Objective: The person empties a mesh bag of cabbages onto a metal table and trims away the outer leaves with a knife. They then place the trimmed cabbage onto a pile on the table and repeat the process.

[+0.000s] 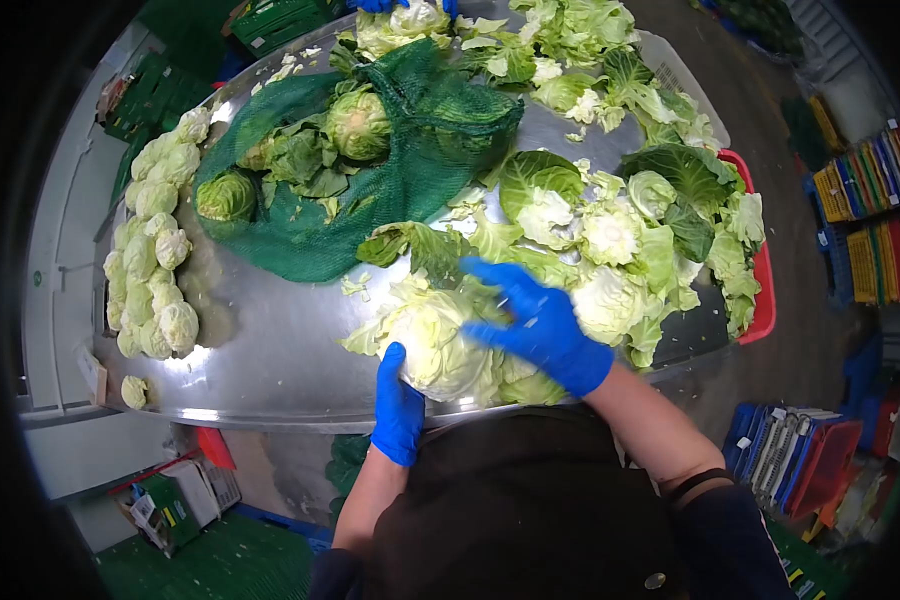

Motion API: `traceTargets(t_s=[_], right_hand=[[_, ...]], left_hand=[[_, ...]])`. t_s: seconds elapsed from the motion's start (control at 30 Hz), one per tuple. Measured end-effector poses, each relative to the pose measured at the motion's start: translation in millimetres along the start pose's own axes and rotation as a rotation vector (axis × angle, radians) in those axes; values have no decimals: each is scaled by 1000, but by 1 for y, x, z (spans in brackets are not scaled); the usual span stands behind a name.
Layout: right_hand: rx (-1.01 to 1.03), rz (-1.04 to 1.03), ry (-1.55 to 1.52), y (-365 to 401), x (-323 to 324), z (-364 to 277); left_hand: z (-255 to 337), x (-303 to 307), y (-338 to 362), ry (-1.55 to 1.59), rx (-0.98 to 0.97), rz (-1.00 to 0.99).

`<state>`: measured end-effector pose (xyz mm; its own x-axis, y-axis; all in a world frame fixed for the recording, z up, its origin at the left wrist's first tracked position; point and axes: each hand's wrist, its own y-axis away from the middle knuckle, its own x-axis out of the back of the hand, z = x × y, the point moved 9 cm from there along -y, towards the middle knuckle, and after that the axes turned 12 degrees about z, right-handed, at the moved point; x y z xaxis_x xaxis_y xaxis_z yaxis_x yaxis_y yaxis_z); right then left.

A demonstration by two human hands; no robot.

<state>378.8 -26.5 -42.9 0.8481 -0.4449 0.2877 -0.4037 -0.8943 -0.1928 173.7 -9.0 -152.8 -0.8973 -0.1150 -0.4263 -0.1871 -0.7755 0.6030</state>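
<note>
A pale cabbage (435,345) with loose, ragged outer leaves rests at the near edge of the metal table. My left hand (397,408), in a blue glove, grips it from the near left side with the thumb up along it. Just to the right, my right hand (542,328), also gloved in blue, is over the cabbage's right side. Its fingers are stretched apart and slightly blurred, with nothing seen in them. Behind the cabbage lies a darker green leaf (425,250). A green mesh sack (420,175) holding untrimmed cabbages (358,124) spreads across the table beyond.
Several trimmed cabbages (160,245) are stacked along the table's left edge. Loose leaves (540,190) and trimmings heap on the right, partly over a red crate (765,290). At the far edge, another person's blue-gloved hands (378,5) touch a cabbage. Stacked crates (795,460) stand beyond the table.
</note>
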Motion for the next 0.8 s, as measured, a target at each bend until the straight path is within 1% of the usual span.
traceTargets(t_s=[0.03, 0.07, 0.1, 0.13, 0.17, 0.2, 0.23, 0.27, 0.33, 0.37, 0.4, 0.43, 0.47, 0.5, 0.53, 0.57, 0.6, 0.63, 0.67, 0.7, 0.73, 0.77, 0.8], right_hand=[[227, -37, 68, 6, -13, -18], [84, -178, 146, 12, -25, -7], [275, -81, 113, 12, -27, -3], [468, 16, 78, 11, -26, -11], [465, 17, 76, 14, -28, -5], [403, 24, 209, 13, -32, 8], [339, 33, 344, 11, -32, 15], [338, 37, 346, 8, -31, 19], [200, 177, 279, -3, -15, 42], [177, 222, 292, -8, -4, 55], [145, 282, 358, -11, 5, 79], [-15, 278, 428, -15, 18, 102], [-74, 288, 536, -20, 32, 124], [-72, 358, 504, -23, 54, 124], [-118, 361, 564, -29, 71, 134], [-165, 334, 770, -38, 83, 127], [-187, 243, 823, -42, 87, 118], [-64, 305, 741, -42, 86, 86], [-98, 322, 422, -38, 74, 54], [0, 213, 271, -34, 55, 14], [66, 121, 140, -26, 30, -7], [-32, -48, 50, -12, 7, -27], [205, -44, 160, 0, -12, -50]], left_hand=[[-1, -3, -2, -3, 4, -7], [-5, -5, -4, 73, 61, -12], [-10, -4, -4, 149, 119, -11], [-12, -3, -4, 146, 120, -9], [-16, -4, -5, 172, 141, -24], [-20, -4, -6, 199, 160, -37], [-25, 0, -9, 185, 174, 0], [-28, 0, -11, 183, 175, -4], [-34, 5, -8, 258, 203, 7], [-34, 9, -12, 260, 177, 20], [-32, 12, -12, 262, 177, 17], [-27, 11, -8, 307, 197, 3], [-21, 13, -5, 352, 214, -8], [-15, 13, -2, 421, 238, -60], [-11, 13, -1, 426, 229, -58], [0, 14, -2, 333, 110, -53], [11, 15, -2, 238, -7, -46], [25, 15, -1, -90, -248, 42], [23, 13, -4, -92, -257, 45], [35, 10, -2, -377, -509, 107], [46, 1, 5, -664, -756, 168], [46, -6, 3, -665, -760, 165], [48, -16, -3, -501, -724, 105]])
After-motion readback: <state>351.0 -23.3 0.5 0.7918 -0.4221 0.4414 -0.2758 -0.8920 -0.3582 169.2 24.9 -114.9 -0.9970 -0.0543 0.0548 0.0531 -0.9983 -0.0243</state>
